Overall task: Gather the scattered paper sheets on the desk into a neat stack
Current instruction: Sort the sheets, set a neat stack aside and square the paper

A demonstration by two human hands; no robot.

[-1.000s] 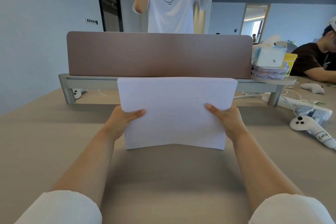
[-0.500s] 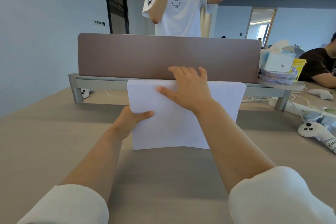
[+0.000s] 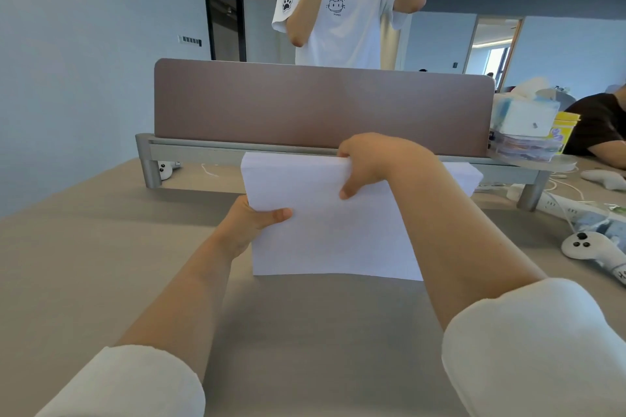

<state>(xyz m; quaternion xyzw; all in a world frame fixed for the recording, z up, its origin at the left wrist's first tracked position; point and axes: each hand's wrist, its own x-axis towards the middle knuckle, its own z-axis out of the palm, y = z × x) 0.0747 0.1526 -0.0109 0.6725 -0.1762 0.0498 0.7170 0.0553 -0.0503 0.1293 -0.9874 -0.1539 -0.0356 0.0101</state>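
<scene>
Change since earlier: right hand (image 3: 376,162), which lay flat and spread on the face of the paper half a second ago, now hooks over the top edge; a second ago it gripped the right side edge.
White game controller (image 3: 167,170): at the far left of the beige desk (image 3: 84,264), partly hidden behind the metal leg of the brown divider screen (image 3: 321,105).
Left hand (image 3: 250,223): clamped on the left edge of the white paper stack (image 3: 332,234), thumb across the front, fingers hidden behind.
Paper stack: held upright on its long bottom edge, which rests on the desk near the middle, just in front of the divider rail; the edges look closely lined up.
Right hand: closed on the stack's top edge right of centre, thumb on the near face, fingers curled over the back.
Standing person in a white cat-print T-shirt (image 3: 342,10): behind the divider, arms raised.
Tissue packs and yellow tub (image 3: 531,125): on the rail's right end.
Second white controller (image 3: 589,245): on the desk near its right edge, beside a white power strip (image 3: 555,205).
</scene>
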